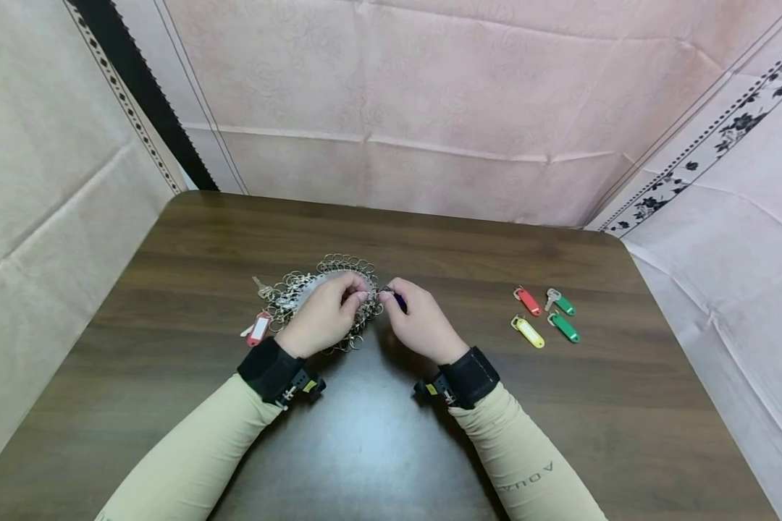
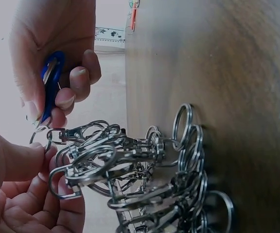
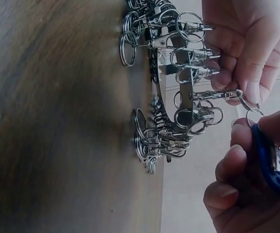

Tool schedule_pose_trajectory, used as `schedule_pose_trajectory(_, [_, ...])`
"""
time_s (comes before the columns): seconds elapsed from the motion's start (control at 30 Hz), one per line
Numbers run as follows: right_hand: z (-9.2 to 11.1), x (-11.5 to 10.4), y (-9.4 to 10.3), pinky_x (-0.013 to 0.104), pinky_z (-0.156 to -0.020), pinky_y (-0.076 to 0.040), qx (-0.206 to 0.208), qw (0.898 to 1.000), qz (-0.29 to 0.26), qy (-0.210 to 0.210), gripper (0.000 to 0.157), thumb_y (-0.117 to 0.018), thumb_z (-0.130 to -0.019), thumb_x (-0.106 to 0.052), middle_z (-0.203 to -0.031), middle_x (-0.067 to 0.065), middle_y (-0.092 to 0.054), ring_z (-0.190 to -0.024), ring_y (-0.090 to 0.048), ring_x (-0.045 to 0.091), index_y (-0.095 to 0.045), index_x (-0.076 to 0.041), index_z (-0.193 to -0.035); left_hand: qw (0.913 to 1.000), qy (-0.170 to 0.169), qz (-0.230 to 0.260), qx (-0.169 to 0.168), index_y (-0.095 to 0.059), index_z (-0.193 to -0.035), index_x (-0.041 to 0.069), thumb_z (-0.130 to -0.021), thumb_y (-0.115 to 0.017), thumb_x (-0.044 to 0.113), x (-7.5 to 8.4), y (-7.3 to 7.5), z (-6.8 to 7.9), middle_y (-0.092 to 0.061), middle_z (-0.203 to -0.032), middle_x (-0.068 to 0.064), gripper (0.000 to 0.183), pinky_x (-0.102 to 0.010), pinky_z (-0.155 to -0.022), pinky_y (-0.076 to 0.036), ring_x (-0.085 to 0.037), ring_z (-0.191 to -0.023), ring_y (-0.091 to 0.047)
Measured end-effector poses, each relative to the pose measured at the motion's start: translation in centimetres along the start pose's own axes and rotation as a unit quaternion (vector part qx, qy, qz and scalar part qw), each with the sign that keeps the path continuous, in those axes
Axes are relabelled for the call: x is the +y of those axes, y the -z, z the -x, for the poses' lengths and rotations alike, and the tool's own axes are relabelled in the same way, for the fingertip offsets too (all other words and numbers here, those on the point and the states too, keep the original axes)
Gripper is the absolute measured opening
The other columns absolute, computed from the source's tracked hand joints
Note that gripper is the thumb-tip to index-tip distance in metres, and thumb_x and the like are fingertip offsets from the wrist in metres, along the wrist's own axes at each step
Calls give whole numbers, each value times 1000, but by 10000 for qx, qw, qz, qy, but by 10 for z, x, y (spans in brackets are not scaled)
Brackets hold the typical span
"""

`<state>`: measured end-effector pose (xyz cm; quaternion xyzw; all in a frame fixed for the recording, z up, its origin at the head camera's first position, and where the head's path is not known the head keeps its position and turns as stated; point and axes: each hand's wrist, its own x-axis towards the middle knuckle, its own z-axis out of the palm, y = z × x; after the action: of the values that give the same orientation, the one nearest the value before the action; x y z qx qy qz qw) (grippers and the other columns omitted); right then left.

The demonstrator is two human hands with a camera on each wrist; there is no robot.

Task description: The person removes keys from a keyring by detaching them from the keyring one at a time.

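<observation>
My left hand [image 1: 322, 315] pinches a split ring [image 2: 49, 142] between thumb and fingers. That ring hangs from a swivel clasp [image 3: 213, 95] on a round metal key holder [image 1: 348, 262] crowded with clasps and rings. Opposite it, my right hand [image 1: 425, 325] grips a blue key tag [image 3: 268, 158] with thumb and curled fingers. A small ring [image 3: 253, 116] at the tag's end meets the split ring at my left fingertips. On the holder's left side hang a red tag [image 1: 258, 329] with a white label and a key [image 1: 261, 288].
To the right on the brown wooden table [image 1: 599, 405] lie a red tag [image 1: 527, 300], a yellow tag [image 1: 528, 332], a green tag [image 1: 563, 328] and another green tag [image 1: 564, 304] with a key. Pale cloths [image 1: 430, 94] hang behind and beside the table.
</observation>
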<state>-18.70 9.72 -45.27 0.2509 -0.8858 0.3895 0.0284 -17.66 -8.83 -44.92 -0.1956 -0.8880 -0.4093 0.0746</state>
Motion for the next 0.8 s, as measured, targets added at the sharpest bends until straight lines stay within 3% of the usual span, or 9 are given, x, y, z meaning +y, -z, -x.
schedule_pose_trajectory(0.13, [-1,0,-1,28,-51,-34,-5,10000,-61,-29,23,-48,-99,-25,-65,3,-41,-56,-43,20,-52,-14,-79,9999,120,-8,24,-63,-96,7,-93,-58,9,-1,1,1,-63,-86,-4,7,-35,-67,-50,-14,-73,-55])
schedule_pose_trajectory(0.37, [-1,-3,-1,27,-51,-35,114,9995,-276,-113,23,-49,-99,-25,-65,1,-43,-56,-42,16,-58,-9,-85,9980,99,481,-390,-64,-95,2,-88,-63,5,3,3,2,-66,-88,-9,8,-35,-70,-53,-14,-77,-58])
schedule_pose_trajectory(0.53, [0,-3,-2,27,-51,-34,203,9989,-401,-160,23,-51,-98,-30,-64,0,-41,-54,-40,13,-56,-14,-83,9987,53,416,-287,-62,-91,5,-88,-61,3,0,2,2,-63,-86,-7,4,-35,-70,-51,-15,-77,-56])
schedule_pose_trajectory(0.8, [2,1,0,28,-54,-36,294,9982,-519,-70,22,-53,-97,-31,-67,5,-46,-60,-46,23,-56,-14,-82,9989,251,386,-125,-60,-92,9,-90,-58,5,0,-2,0,-60,-82,-5,5,-33,-66,-48,-15,-73,-53])
